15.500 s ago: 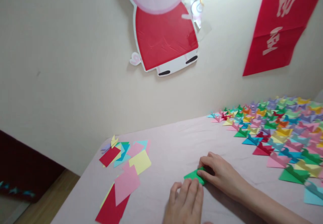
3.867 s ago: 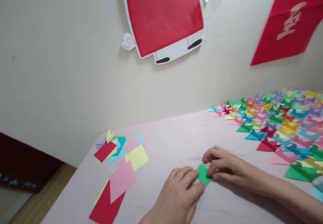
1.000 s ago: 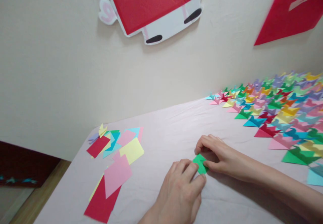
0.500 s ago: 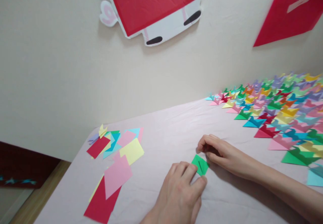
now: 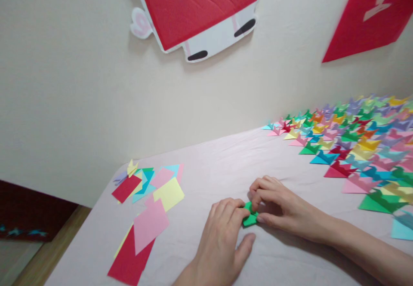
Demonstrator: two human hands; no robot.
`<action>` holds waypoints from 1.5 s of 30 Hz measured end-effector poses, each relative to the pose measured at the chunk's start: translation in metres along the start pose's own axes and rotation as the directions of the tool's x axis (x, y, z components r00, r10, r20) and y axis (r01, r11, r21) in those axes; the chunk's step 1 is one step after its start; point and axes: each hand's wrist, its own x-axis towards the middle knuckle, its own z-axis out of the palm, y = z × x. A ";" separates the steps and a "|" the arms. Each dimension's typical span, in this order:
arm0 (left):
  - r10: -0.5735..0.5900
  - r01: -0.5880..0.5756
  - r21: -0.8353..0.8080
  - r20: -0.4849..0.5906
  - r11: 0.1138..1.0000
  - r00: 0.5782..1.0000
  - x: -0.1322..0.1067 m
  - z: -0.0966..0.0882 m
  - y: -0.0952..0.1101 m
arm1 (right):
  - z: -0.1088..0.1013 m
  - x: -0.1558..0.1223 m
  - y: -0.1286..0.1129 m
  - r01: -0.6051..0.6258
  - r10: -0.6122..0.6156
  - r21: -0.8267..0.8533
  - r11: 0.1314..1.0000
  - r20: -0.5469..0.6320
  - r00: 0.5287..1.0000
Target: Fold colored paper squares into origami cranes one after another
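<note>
- On the pale cloth [image 5: 209, 170], between the two hands, lay the green paper [image 5: 249, 222], partly hidden by fingers.
- Left hand [image 5: 222, 230]: fingertips flat on the paper's left side, thumb spread apart; grip loose, not closed.
- Right hand [image 5: 284, 202]: finger and thumb touched the paper's right side; whether they pinched it could not be told.
- Right of the paper, beyond the right forearm [image 5: 355, 241], folded birds [image 5: 324, 157] of many colours stood in close rows.
- To the left, well apart, loose sheets overlapped: a yellow sheet [image 5: 170, 194], a pink sheet [image 5: 151, 226] and, partly beneath it, a red sheet [image 5: 129, 262].
- Behind rose the wall [image 5: 80, 84], bearing a cutout [image 5: 200, 6] and a red banner [image 5: 358, 36].
</note>
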 end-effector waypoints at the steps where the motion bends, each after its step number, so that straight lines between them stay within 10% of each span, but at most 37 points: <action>1: -0.014 0.014 -0.013 0.009 1.000 1.000 0.000 0.000 0.000 | 0.001 0.000 0.000 0.012 -0.012 -0.010 1.000 0.009 1.000; 45: -0.245 0.253 0.097 -0.082 0.963 0.966 0.010 0.012 0.001 | 0.005 0.009 -0.002 -0.088 0.089 -0.028 0.996 0.022 0.996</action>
